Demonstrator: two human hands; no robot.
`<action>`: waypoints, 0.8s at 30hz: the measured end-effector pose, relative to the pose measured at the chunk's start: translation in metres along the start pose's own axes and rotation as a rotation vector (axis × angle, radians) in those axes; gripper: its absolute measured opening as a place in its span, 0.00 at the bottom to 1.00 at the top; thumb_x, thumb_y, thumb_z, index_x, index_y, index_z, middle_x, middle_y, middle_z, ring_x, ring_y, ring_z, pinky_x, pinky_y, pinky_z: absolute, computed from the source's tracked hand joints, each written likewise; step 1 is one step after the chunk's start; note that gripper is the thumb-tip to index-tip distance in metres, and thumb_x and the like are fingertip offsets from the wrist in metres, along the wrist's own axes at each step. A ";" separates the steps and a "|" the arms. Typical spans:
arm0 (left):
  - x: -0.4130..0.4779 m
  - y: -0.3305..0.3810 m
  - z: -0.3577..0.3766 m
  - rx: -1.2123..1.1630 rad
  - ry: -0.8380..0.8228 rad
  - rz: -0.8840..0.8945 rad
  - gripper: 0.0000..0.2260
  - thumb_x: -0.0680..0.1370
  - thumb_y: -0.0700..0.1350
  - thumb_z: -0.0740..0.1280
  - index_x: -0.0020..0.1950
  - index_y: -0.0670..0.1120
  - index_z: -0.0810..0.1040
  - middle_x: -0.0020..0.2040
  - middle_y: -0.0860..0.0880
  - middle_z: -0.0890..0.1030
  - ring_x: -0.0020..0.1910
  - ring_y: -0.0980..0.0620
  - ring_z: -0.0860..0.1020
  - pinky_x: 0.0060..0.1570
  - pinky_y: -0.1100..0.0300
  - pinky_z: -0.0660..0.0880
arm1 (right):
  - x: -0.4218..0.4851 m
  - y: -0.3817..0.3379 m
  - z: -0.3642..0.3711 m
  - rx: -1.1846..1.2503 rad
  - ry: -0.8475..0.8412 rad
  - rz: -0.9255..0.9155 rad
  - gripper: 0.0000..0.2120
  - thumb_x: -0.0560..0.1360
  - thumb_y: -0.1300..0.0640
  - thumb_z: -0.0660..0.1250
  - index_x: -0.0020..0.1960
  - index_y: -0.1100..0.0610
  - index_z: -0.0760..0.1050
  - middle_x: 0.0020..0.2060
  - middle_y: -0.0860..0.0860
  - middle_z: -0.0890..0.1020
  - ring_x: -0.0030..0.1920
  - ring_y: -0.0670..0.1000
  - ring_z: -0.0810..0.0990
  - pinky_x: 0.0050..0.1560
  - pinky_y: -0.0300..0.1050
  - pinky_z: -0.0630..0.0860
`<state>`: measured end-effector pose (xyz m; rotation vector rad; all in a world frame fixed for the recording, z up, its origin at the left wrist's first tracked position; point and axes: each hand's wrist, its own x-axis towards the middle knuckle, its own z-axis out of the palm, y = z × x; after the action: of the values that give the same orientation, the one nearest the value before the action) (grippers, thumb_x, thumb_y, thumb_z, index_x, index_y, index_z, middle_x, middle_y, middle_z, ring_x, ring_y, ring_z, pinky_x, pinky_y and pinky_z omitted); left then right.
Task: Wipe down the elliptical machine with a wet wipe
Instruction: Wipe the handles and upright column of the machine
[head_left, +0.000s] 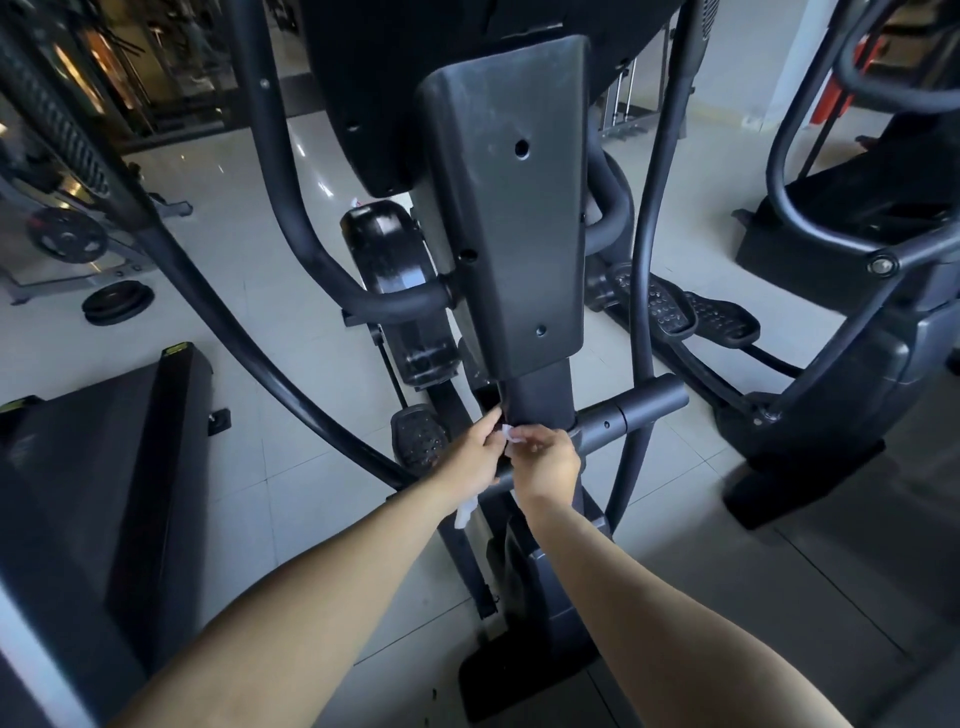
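Both on wipe (511, 435): L (475, 457), R hand (548, 465)

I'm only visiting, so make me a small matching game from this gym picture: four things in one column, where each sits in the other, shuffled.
Things: 1 weight plates; 2 foot pedal; 3 wet wipe; 4 treadmill.
Places: A pinched by left hand and right hand; B on the tiles, far left; C lower left, yellow-green corners; D just left of the left hand.
Pairs: 1-B, 2-D, 3-A, 4-C.
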<state>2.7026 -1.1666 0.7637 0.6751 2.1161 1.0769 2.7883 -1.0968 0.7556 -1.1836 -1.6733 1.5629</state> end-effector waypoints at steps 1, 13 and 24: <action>0.000 -0.002 0.000 0.027 -0.004 0.009 0.21 0.85 0.53 0.56 0.75 0.74 0.61 0.59 0.52 0.83 0.54 0.42 0.82 0.56 0.44 0.81 | 0.001 0.001 -0.002 0.004 0.020 -0.003 0.10 0.78 0.67 0.69 0.46 0.54 0.84 0.46 0.46 0.78 0.44 0.45 0.80 0.53 0.36 0.77; 0.002 -0.023 0.001 0.059 -0.060 0.065 0.25 0.85 0.41 0.55 0.80 0.60 0.63 0.76 0.60 0.70 0.73 0.51 0.72 0.71 0.50 0.71 | 0.016 0.002 -0.011 -0.168 0.011 0.030 0.10 0.76 0.67 0.68 0.43 0.55 0.83 0.45 0.53 0.83 0.39 0.45 0.80 0.39 0.26 0.71; 0.010 -0.042 0.005 0.108 -0.037 0.063 0.25 0.83 0.46 0.57 0.77 0.66 0.63 0.71 0.53 0.76 0.54 0.51 0.79 0.62 0.48 0.79 | 0.025 0.000 -0.027 -0.233 0.122 0.052 0.11 0.79 0.63 0.63 0.51 0.57 0.85 0.48 0.53 0.85 0.49 0.53 0.83 0.55 0.43 0.76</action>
<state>2.6938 -1.1792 0.7230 0.8118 2.1454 0.9807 2.7995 -1.0618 0.7562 -1.4205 -1.7918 1.3220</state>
